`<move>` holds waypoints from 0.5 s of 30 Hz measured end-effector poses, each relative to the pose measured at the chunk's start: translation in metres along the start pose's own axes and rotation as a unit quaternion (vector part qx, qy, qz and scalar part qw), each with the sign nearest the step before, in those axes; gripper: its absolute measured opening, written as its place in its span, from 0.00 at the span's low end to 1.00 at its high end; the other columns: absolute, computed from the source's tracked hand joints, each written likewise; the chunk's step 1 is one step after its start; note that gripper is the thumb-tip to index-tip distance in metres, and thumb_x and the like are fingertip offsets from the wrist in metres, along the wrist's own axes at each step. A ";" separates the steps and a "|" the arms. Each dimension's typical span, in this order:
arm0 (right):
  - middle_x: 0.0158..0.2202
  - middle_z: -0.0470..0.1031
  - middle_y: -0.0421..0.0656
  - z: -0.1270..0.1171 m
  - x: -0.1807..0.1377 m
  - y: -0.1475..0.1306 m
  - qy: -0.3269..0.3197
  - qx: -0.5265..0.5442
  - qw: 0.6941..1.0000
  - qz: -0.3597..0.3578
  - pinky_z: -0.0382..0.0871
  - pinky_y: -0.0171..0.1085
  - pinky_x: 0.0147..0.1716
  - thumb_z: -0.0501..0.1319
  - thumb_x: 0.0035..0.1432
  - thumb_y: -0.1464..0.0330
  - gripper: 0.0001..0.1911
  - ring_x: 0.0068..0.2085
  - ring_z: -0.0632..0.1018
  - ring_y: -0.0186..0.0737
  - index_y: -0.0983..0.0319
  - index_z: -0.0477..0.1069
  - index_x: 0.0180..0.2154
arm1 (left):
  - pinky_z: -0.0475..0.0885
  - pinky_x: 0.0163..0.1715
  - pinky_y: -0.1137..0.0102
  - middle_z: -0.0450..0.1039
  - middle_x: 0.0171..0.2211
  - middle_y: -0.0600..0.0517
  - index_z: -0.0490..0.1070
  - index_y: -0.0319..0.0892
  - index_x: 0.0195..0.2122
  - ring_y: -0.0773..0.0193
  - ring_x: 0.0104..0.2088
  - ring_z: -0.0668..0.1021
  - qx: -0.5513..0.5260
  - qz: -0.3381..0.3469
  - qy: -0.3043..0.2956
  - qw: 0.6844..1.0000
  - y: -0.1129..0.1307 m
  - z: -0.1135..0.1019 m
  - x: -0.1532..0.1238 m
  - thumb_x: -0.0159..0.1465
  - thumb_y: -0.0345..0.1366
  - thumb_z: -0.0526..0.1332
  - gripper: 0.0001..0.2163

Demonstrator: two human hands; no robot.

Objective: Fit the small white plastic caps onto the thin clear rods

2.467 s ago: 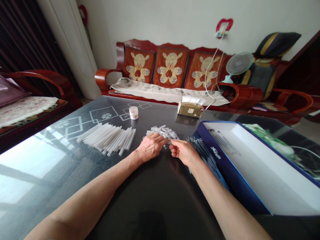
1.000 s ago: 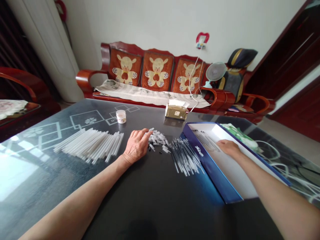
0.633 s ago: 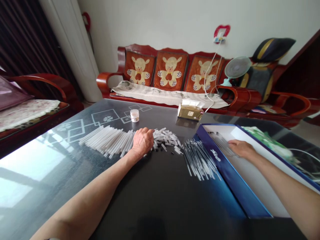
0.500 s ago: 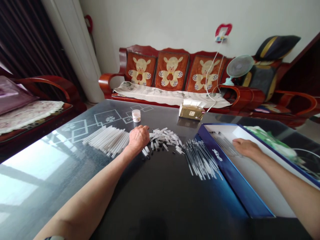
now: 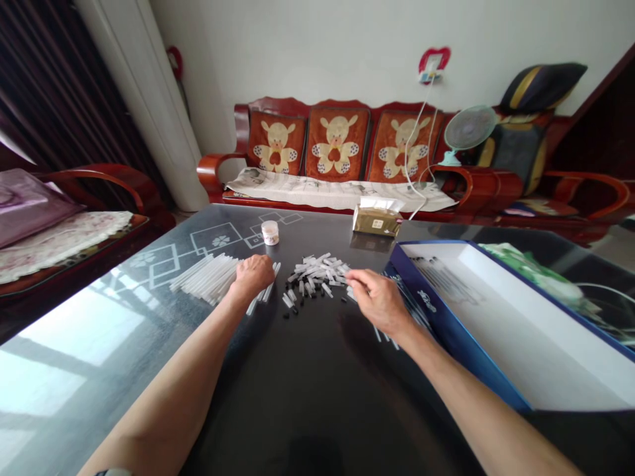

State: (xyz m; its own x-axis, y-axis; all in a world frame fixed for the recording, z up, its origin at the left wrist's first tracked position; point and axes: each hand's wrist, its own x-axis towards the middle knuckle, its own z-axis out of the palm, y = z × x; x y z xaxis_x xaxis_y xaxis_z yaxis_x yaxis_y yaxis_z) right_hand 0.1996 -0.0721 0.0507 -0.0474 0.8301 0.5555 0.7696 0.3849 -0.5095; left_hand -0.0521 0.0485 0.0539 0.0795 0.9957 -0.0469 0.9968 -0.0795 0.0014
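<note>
My left hand [image 5: 254, 274] rests with curled fingers over the right part of a row of slim white tubes [image 5: 208, 277]. A few tubes [image 5: 265, 294] stick out on its right side; what its fingertips grip is hidden. My right hand [image 5: 380, 304] has its fingers drawn together at the right end of a heap of short whitish caps [image 5: 320, 270]. Anything in that pinch is too small to make out. Beneath this hand lies a bundle of dark, thin rods [image 5: 414, 304], mostly covered. Small black pieces [image 5: 294, 309] lie along the heap's near edge.
To the right stands an open blue box [image 5: 461, 330] with a white inside, several thin rods [image 5: 441, 274] at its far end. A small white jar [image 5: 270, 233] and a tissue box [image 5: 377, 218] stand farther back on the dark glossy table [image 5: 307, 370].
My right hand has come out of the blue box and moved left to the heap of caps. My left hand has shifted left from the heap onto the white tubes.
</note>
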 end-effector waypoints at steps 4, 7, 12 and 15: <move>0.38 0.80 0.45 0.051 -0.021 -0.002 -0.002 0.028 1.000 0.004 0.72 0.37 0.43 0.53 0.60 0.73 0.12 0.40 0.80 0.41 0.59 0.75 0.38 | 0.72 0.42 0.61 0.78 0.41 0.39 0.77 0.39 0.41 0.47 0.44 0.79 -0.002 0.019 -0.002 1.000 0.004 -0.003 -0.003 0.59 0.36 0.54 0.14; 0.39 0.79 0.45 0.065 -0.028 0.000 -0.002 0.040 0.999 0.004 0.72 0.38 0.43 0.52 0.61 0.74 0.13 0.41 0.79 0.41 0.59 0.74 0.40 | 0.73 0.41 0.62 0.78 0.40 0.40 0.77 0.41 0.41 0.49 0.43 0.79 -0.004 0.035 0.016 0.999 0.008 -0.005 -0.006 0.61 0.38 0.53 0.15; 0.38 0.78 0.45 0.064 -0.028 0.002 -0.013 0.042 0.999 0.005 0.71 0.38 0.43 0.52 0.61 0.74 0.12 0.40 0.79 0.41 0.59 0.73 0.39 | 0.73 0.41 0.64 0.78 0.39 0.41 0.78 0.42 0.39 0.51 0.42 0.80 0.009 0.060 0.003 0.998 0.018 -0.002 -0.009 0.61 0.41 0.54 0.15; 0.38 0.78 0.45 0.064 -0.026 0.002 -0.025 0.027 0.999 0.003 0.71 0.38 0.43 0.52 0.61 0.74 0.12 0.40 0.78 0.41 0.59 0.73 0.39 | 0.73 0.41 0.63 0.78 0.39 0.39 0.78 0.40 0.39 0.49 0.43 0.79 0.013 0.064 -0.010 0.998 0.021 0.001 -0.010 0.60 0.41 0.54 0.15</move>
State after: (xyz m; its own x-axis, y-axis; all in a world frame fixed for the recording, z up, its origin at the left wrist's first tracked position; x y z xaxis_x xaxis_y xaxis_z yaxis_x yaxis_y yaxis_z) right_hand 0.1613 -0.0675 -0.0067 -0.0752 0.8512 0.5194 0.7352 0.3992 -0.5479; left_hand -0.0317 0.0365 0.0535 0.2052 0.9763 -0.0685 0.9782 -0.2068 -0.0178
